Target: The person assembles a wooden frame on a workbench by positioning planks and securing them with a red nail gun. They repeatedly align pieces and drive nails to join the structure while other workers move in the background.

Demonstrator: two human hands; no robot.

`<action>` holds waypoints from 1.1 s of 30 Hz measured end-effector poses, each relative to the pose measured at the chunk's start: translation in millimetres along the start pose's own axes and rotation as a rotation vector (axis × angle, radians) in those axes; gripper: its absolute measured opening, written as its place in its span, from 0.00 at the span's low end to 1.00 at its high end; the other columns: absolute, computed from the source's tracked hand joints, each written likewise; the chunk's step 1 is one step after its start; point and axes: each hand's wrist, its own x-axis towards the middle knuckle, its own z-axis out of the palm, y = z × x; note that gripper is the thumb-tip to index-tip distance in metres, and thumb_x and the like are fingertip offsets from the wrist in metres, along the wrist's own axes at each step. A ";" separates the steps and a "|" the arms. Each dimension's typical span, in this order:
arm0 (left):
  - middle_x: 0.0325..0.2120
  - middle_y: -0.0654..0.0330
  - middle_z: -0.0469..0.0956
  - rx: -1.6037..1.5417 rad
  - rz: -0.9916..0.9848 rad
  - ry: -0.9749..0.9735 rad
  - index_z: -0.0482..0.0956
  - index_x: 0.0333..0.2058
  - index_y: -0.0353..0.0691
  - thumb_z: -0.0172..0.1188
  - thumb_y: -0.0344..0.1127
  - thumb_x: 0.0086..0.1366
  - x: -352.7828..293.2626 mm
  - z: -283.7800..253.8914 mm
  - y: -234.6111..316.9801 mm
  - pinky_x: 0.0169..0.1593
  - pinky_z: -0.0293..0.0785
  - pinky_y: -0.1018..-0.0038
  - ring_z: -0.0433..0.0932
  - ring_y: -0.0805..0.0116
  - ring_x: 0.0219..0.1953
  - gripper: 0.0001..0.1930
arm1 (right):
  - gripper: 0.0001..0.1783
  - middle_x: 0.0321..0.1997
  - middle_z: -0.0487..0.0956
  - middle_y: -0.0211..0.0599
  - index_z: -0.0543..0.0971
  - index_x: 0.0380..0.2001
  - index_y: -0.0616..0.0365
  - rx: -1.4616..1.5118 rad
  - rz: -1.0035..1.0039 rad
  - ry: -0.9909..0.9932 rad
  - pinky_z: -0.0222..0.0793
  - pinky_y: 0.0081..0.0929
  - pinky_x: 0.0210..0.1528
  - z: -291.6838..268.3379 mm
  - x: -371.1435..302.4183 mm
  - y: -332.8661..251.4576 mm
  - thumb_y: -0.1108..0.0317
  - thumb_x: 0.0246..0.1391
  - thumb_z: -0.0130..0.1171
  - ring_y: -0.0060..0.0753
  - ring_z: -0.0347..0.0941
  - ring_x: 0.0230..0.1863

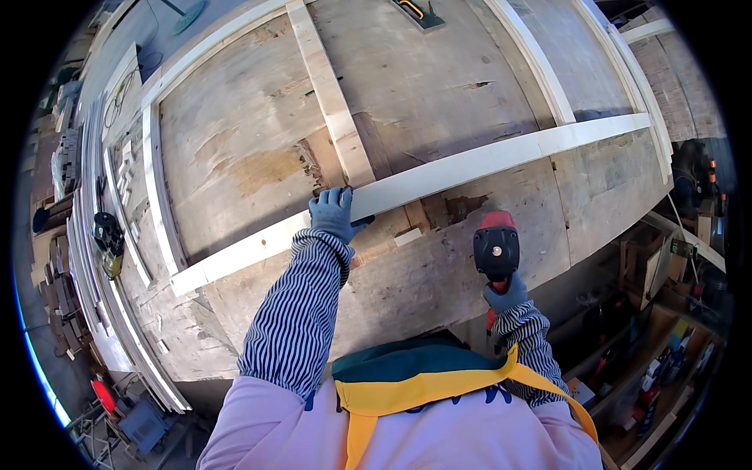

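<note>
My left hand (pixel 332 213), in a blue-grey glove, grips a long pale wooden strip (pixel 462 163) at its joint with a crosspiece (pixel 329 98). Its fingers curl over the strip's far edge. The strip forms the near side of a wooden frame lying on a plywood worktop (pixel 439 282). My gloved right hand (pixel 507 293) is closed round the handle of a red and black nail gun (pixel 497 244), held above the worktop on the near side of the strip. Its nose is hidden beneath the body, so I cannot tell whether it touches anything.
A small wood offcut (pixel 408 236) lies near my left hand. At the far side rests a black tool with a yellow handle (pixel 423 12). A black tool (pixel 108 233) and long strips (pixel 141 329) lie at left. Shelves of clutter (pixel 650 376) stand at lower right.
</note>
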 end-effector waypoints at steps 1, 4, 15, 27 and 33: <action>0.52 0.57 0.66 -0.010 0.003 0.000 0.63 0.57 0.43 0.65 0.65 0.46 0.6 0.2 -0.1 0.56 0.57 0.57 0.64 0.58 0.55 0.45 | 0.40 0.50 0.75 0.49 0.62 0.59 0.58 0.000 0.022 -0.032 0.66 0.33 0.55 1.0 -2.7 -3.7 0.67 0.40 0.64 0.43 0.72 0.53; 0.52 0.57 0.66 -0.029 0.008 0.003 0.64 0.57 0.43 0.66 0.65 0.44 1.2 0.9 -0.4 0.57 0.56 0.57 0.63 0.58 0.56 0.46 | 0.27 0.37 0.79 0.45 0.71 0.48 0.58 0.055 -0.036 -0.081 0.71 0.33 0.46 5.6 -9.9 -17.3 0.66 0.41 0.65 0.40 0.77 0.41; 0.54 0.57 0.65 0.005 -0.023 -0.111 0.62 0.58 0.44 0.59 0.68 0.50 1.1 -2.6 -1.2 0.59 0.54 0.57 0.62 0.59 0.57 0.44 | 0.23 0.34 0.79 0.41 0.73 0.45 0.58 -0.084 -0.591 -0.079 0.74 0.32 0.41 -9.0 -3.2 -89.7 0.71 0.41 0.62 0.37 0.78 0.37; 0.50 0.59 0.68 -0.093 0.043 0.004 0.64 0.57 0.43 0.64 0.68 0.43 3.9 2.5 -9.6 0.53 0.59 0.58 0.65 0.59 0.53 0.47 | 0.16 0.28 0.79 0.36 0.78 0.35 0.62 0.273 -0.023 -0.530 0.73 0.29 0.34 36.7 108.0 -245.4 0.65 0.43 0.64 0.28 0.75 0.29; 0.49 0.59 0.68 -0.122 0.048 0.014 0.65 0.56 0.43 0.64 0.69 0.43 2.7 6.3 -8.5 0.53 0.59 0.59 0.65 0.59 0.52 0.47 | 0.14 0.24 0.77 0.37 0.76 0.33 0.62 0.390 -0.039 -0.473 0.74 0.30 0.28 45.1 116.1 -237.0 0.67 0.44 0.63 0.31 0.74 0.23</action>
